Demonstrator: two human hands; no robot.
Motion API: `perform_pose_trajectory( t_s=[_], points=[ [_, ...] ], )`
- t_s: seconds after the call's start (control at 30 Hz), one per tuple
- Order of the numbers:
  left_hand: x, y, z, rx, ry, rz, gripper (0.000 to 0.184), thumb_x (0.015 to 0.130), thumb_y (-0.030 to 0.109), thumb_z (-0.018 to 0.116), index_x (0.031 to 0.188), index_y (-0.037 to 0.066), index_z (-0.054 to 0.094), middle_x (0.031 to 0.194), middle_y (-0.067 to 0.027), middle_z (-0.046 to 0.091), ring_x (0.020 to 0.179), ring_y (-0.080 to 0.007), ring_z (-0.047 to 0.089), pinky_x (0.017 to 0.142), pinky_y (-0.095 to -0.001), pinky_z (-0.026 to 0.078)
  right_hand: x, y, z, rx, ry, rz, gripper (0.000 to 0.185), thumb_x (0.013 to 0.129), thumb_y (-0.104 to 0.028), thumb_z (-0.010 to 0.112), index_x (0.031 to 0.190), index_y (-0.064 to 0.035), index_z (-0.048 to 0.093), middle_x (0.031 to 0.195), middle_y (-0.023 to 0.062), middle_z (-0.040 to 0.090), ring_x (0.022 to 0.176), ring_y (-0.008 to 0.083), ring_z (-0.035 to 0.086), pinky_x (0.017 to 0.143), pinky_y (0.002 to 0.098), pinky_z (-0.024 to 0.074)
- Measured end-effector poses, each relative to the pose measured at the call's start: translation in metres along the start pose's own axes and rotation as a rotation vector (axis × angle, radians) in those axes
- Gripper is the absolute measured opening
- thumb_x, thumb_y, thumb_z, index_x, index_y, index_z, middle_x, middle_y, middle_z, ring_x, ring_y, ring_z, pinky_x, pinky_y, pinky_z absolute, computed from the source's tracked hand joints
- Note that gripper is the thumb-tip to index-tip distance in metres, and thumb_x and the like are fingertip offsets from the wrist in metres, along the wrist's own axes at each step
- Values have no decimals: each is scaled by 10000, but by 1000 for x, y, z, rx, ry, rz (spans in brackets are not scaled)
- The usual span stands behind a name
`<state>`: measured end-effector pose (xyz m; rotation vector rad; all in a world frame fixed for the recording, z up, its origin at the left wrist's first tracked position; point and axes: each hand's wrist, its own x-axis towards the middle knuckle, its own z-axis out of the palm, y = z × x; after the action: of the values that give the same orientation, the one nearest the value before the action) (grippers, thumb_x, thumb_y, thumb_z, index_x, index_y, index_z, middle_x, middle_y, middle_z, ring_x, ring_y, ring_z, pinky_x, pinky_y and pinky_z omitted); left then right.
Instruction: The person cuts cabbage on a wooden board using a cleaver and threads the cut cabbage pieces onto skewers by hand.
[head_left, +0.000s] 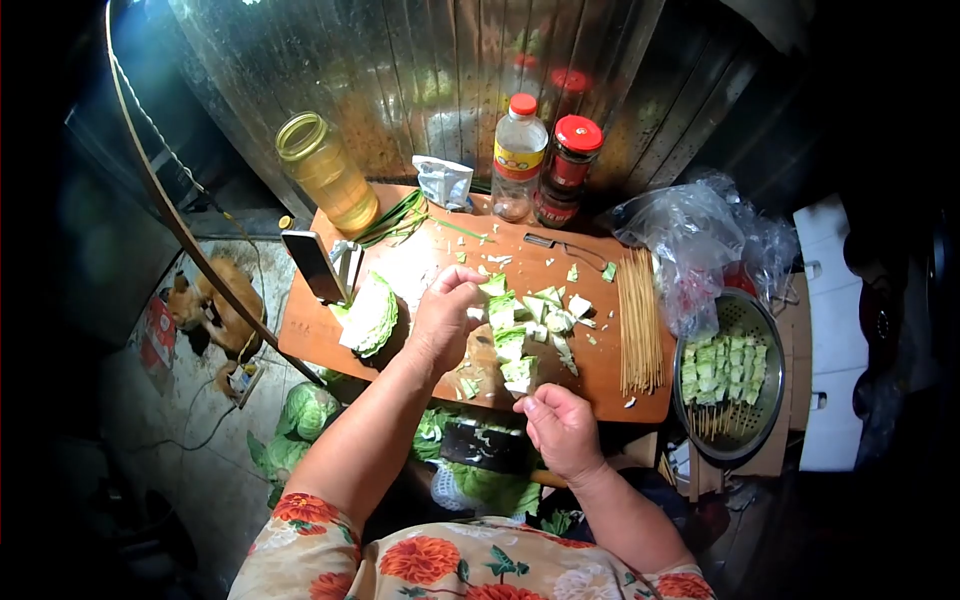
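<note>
A row of pale green cabbage pieces (pixel 510 343) hangs on a skewer between my two hands, over the wooden board. My right hand (pixel 563 430) pinches the lower end of this cabbage skewer, just below the bottom piece. At the upper end, my left hand (pixel 445 318) has its fingers closed against the top cabbage piece (pixel 494 285); its exact grip is partly hidden. Loose cut cabbage (pixel 553 312) lies right of the skewer. Further right is a bundle of bare bamboo skewers (pixel 639 325). A cut cabbage chunk (pixel 370 318) rests left of my left hand.
A phone (pixel 311 266) stands on the board's left. Behind are a jar of yellowish liquid (pixel 335 180), a bottle (pixel 518 160) and red-lidded jars (pixel 572 155). A colander (pixel 768 400) holds finished cabbage skewers. A dog (pixel 225 305) is on the floor at left.
</note>
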<state>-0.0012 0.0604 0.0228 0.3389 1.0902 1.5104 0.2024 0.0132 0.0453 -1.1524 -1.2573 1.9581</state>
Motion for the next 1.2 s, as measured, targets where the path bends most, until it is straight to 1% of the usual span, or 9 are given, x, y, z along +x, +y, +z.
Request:
perform_pose_trajectory(
  t_s=[0.33,0.4,0.47,0.53,0.6,0.63,0.73,0.77,1.2],
  points=[
    [5,-9,-2,44,59,232,103,818,95,529,919,101,545,879,2,567,796,-97,523,699,-249,427,4,-2,-3,1,-7,-5,173,937,-110,529,816,-4,596,580,-47,475,502,22,406,467,190,327],
    [6,-9,5,14,107,264,127,836,125,538,962,140,552,867,33,532,691,-76,465,626,-223,343,3,-4,-3,-11,-8,-30,177,940,-114,526,819,-4,595,579,-48,473,505,22,407,469,189,328],
    [2,-5,12,-94,248,244,179,858,179,534,1024,118,562,907,-3,565,746,-127,527,699,-270,408,2,-3,-2,-35,-28,-41,184,944,-120,523,820,-5,595,578,-48,472,505,20,404,469,189,329],
    [8,-10,10,-127,191,305,263,909,304,521,1096,123,557,961,-44,594,821,-194,577,798,-379,456,2,-1,-2,-30,-49,-44,185,944,-120,521,820,-6,596,578,-49,471,504,21,404,469,189,328],
    [-6,-7,20,-488,-69,-132,354,935,421,489,1124,128,545,999,-77,604,869,-233,595,833,-461,472,2,1,-3,-27,-64,-48,187,945,-121,520,819,-7,597,577,-49,470,504,22,404,469,190,328],
    [-10,-3,30,-549,-16,-130,353,948,464,454,1051,134,525,885,-91,585,704,-218,589,682,-440,520,3,2,-3,-15,-63,-38,187,946,-120,519,816,-10,598,577,-51,470,503,22,405,468,190,326],
    [-5,-7,23,-592,-108,-143,308,946,438,469,1009,141,519,803,-63,575,625,-194,569,644,-418,513,3,3,-2,-10,-52,-29,186,944,-119,520,810,-16,598,574,-52,470,501,26,407,468,193,328],
    [-5,-12,25,-494,3,-131,277,930,405,493,972,131,506,736,-47,557,548,-177,536,598,-395,501,2,4,-1,-17,-44,-26,184,942,-118,522,807,-18,598,571,-50,471,500,28,410,469,195,331],
    [-9,-26,24,-340,144,-139,212,888,350,516,864,139,508,696,-35,548,501,-137,482,514,-323,446,2,20,4,-94,16,-88,167,952,-108,505,831,-15,574,572,-48,450,471,22,370,438,179,291]
  ],
)
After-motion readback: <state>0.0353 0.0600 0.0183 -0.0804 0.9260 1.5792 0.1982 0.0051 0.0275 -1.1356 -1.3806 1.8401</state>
